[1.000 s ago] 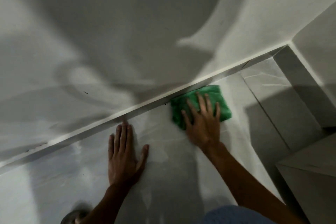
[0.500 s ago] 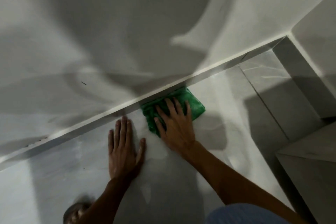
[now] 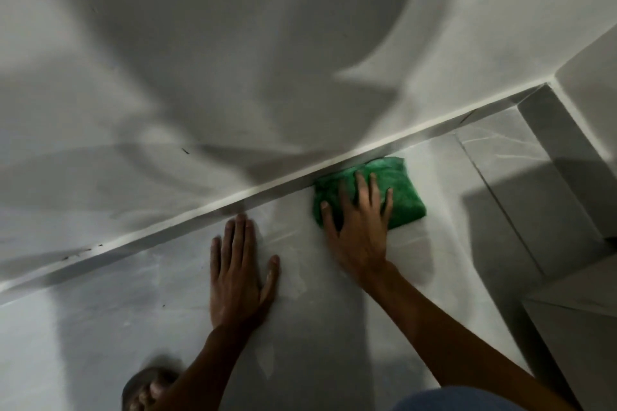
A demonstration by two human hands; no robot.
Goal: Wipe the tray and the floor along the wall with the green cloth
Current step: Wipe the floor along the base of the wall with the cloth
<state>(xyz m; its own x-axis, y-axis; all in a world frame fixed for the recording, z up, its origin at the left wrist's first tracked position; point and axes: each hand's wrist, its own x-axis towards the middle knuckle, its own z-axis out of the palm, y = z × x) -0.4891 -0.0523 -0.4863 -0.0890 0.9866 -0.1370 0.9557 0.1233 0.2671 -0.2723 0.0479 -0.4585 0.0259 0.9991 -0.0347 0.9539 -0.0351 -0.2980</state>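
At the base of the wall (image 3: 233, 43), the green cloth (image 3: 405, 192) lies folded on the floor (image 3: 100, 327), touching the skirting strip (image 3: 273, 188). The right hand (image 3: 359, 227) presses flat on the cloth, fingers (image 3: 362, 190) spread and extended toward 12 o'clock, gripping nothing. The left hand (image 3: 238, 272), at the cloth's 8 o'clock, rests palm-down on bare floor, fingers straight and together, empty. A foot (image 3: 147, 389) shows at 7 o'clock.

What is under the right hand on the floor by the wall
The green cloth lies flat under the right hand, on the floor tile against the baseboard. The palm and fingers cover its near left part; the floor under the cloth is hidden.
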